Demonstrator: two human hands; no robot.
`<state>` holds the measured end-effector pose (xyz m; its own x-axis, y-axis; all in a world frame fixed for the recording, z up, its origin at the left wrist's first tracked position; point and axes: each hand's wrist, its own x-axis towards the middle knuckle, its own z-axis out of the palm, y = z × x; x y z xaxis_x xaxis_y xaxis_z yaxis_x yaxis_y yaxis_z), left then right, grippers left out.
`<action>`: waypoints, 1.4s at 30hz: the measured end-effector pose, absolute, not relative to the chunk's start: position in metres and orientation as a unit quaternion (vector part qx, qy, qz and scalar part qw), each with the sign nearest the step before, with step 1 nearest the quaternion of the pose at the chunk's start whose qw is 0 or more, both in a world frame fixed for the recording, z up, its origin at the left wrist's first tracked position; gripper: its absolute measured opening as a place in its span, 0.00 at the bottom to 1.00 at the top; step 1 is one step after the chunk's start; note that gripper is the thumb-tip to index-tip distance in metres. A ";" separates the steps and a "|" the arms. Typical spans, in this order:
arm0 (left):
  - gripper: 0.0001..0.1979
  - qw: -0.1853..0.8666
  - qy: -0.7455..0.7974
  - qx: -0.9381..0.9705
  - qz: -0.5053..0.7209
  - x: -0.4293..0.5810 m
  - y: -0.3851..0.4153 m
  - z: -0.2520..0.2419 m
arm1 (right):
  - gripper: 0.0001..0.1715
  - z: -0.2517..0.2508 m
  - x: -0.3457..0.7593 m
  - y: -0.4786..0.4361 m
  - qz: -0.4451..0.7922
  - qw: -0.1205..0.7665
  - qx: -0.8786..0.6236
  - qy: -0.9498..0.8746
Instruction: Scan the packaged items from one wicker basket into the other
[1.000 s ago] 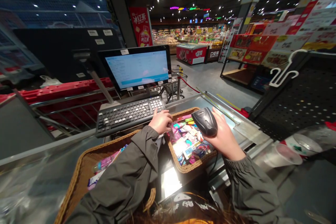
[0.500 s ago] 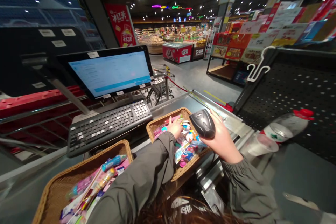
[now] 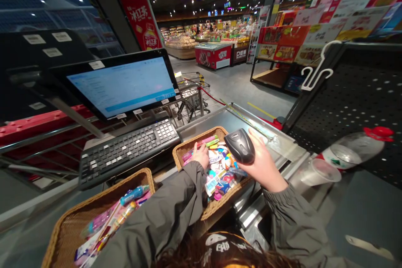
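In my right hand (image 3: 263,162) is a black handheld barcode scanner (image 3: 240,145), held over the right side of a wicker basket (image 3: 216,209). My left hand (image 3: 200,155) reaches into this basket, its visible fingers stretched out and slightly apart over the packets; some fingertips are hidden. Beside those fingers lie a pink-and-green packet (image 3: 209,139) and several small wrapped sweets (image 3: 222,182). A second wicker basket (image 3: 59,234) at the lower left holds long colourful packets and a blue-capped tube (image 3: 133,194), partly covered by my left sleeve.
A keyboard (image 3: 128,150) and a lit monitor (image 3: 122,86) stand beyond the baskets at left. To the right are a plastic cup (image 3: 322,171), a red-capped bottle (image 3: 361,150) and a black perforated panel (image 3: 354,92) with white hooks (image 3: 315,71). The metal counter (image 3: 241,121) extends forward.
My left hand has drawn back slightly to the left, uncovering more sweets and the pink-and-green packet. The scanner stays in my right hand, shifted slightly left. The view has shifted a little.
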<state>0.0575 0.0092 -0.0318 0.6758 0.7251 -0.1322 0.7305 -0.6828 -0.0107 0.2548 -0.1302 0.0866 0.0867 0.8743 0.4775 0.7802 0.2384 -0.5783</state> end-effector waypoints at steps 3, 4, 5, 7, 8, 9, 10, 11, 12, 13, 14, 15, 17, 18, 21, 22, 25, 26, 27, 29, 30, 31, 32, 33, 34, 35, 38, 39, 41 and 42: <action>0.17 0.031 0.414 0.907 -0.065 0.051 0.019 -0.036 | 0.32 0.085 0.256 -0.131 0.058 0.408 -0.610 -0.677; 0.16 0.035 0.419 0.905 -0.069 0.049 0.022 -0.036 | 0.32 0.085 0.256 -0.131 0.057 0.408 -0.609 -0.678; 0.14 0.038 0.423 0.902 -0.073 0.046 0.025 -0.037 | 0.32 0.085 0.257 -0.131 0.057 0.406 -0.610 -0.678; 0.11 0.036 0.431 0.898 -0.077 0.042 0.028 -0.036 | 0.31 0.085 0.257 -0.133 0.058 0.402 -0.614 -0.677; 0.11 0.031 0.434 0.897 -0.075 0.041 0.028 -0.035 | 0.31 0.086 0.256 -0.133 0.060 0.401 -0.616 -0.676; 0.12 0.024 0.437 0.897 -0.071 0.041 0.028 -0.033 | 0.31 0.086 0.255 -0.133 0.063 0.401 -0.618 -0.674; 0.13 0.016 0.437 0.897 -0.065 0.042 0.027 -0.032 | 0.31 0.087 0.254 -0.134 0.065 0.403 -0.619 -0.671; 0.14 0.008 0.436 0.898 -0.058 0.043 0.026 -0.030 | 0.31 0.088 0.253 -0.134 0.067 0.407 -0.618 -0.670; 0.15 0.001 0.431 0.901 -0.050 0.045 0.024 -0.029 | 0.31 0.089 0.252 -0.134 0.069 0.410 -0.616 -0.670; 0.16 -0.005 0.425 0.904 -0.043 0.047 0.023 -0.028 | 0.31 0.089 0.252 -0.134 0.069 0.413 -0.613 -0.671; 0.16 -0.010 0.415 0.909 -0.038 0.049 0.021 -0.027 | 0.31 0.090 0.251 -0.135 0.069 0.416 -0.610 -0.671; 0.16 -0.012 0.403 0.915 -0.035 0.050 0.020 -0.027 | 0.31 0.090 0.251 -0.135 0.067 0.418 -0.607 -0.672; 0.16 -0.014 0.376 0.926 -0.035 0.052 0.017 -0.029 | 0.31 0.090 0.251 -0.135 0.065 0.419 -0.604 -0.675; 0.17 -0.014 0.365 0.930 -0.037 0.053 0.016 -0.030 | 0.32 0.090 0.251 -0.135 0.063 0.419 -0.604 -0.675; 0.20 -0.017 0.343 0.938 -0.039 0.056 0.013 -0.034 | 0.32 0.089 0.252 -0.136 0.058 0.414 -0.607 -0.676; 0.20 -0.018 0.341 0.939 -0.040 0.057 0.012 -0.034 | 0.32 0.089 0.252 -0.136 0.057 0.411 -0.610 -0.676; 0.20 -0.025 0.346 0.937 -0.040 0.058 0.011 -0.032 | 0.32 0.086 0.251 -0.136 0.056 0.399 -0.618 -0.675; 0.19 -0.028 0.351 0.935 -0.038 0.058 0.011 -0.029 | 0.32 0.085 0.251 -0.136 0.057 0.393 -0.620 -0.677; 0.18 -0.031 0.357 0.933 -0.035 0.058 0.012 -0.026 | 0.32 0.085 0.251 -0.136 0.058 0.389 -0.621 -0.678; 0.16 -0.037 0.367 0.929 -0.027 0.055 0.012 -0.016 | 0.32 0.083 0.250 -0.136 0.059 0.381 -0.621 -0.682; 0.15 -0.040 0.371 0.928 -0.021 0.053 0.012 -0.009 | 0.32 0.082 0.249 -0.135 0.060 0.378 -0.622 -0.684; 0.14 -0.045 0.375 0.926 -0.010 0.050 0.012 -0.001 | 0.32 0.082 0.248 -0.135 0.059 0.375 -0.622 -0.685; 0.14 -0.051 0.379 0.924 0.006 0.047 0.011 0.008 | 0.32 0.082 0.247 -0.135 0.059 0.374 -0.622 -0.686; 0.13 -0.061 0.382 0.922 0.027 0.043 0.010 0.018 | 0.32 0.082 0.245 -0.135 0.059 0.372 -0.621 -0.688; 0.13 -0.074 0.386 0.918 0.054 0.038 0.009 0.029 | 0.32 0.082 0.243 -0.135 0.060 0.370 -0.620 -0.690; 0.13 -0.090 0.389 0.913 0.081 0.033 0.008 0.041 | 0.33 0.083 0.240 -0.134 0.060 0.368 -0.617 -0.693; 0.12 -0.133 0.394 0.897 0.147 0.010 0.004 0.076 | 0.36 0.086 0.226 -0.133 0.060 0.363 -0.602 -0.709; 0.13 -0.144 0.396 0.892 0.165 0.002 0.003 0.087 | 0.37 0.087 0.221 -0.133 0.059 0.361 -0.594 -0.716; 0.13 -0.164 0.402 0.881 0.189 -0.017 -0.001 0.105 | 0.38 0.091 0.207 -0.132 0.060 0.359 -0.577 -0.731; 0.13 -0.173 0.406 0.875 0.197 -0.026 -0.004 0.113 | 0.38 0.093 0.200 -0.131 0.062 0.359 -0.569 -0.737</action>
<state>-0.0263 -0.0039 0.1127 0.5925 0.6433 0.4849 0.7793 -0.6102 -0.1428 0.2001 -0.1314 0.0929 -0.0954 0.8833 0.4591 0.7944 0.3455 -0.4997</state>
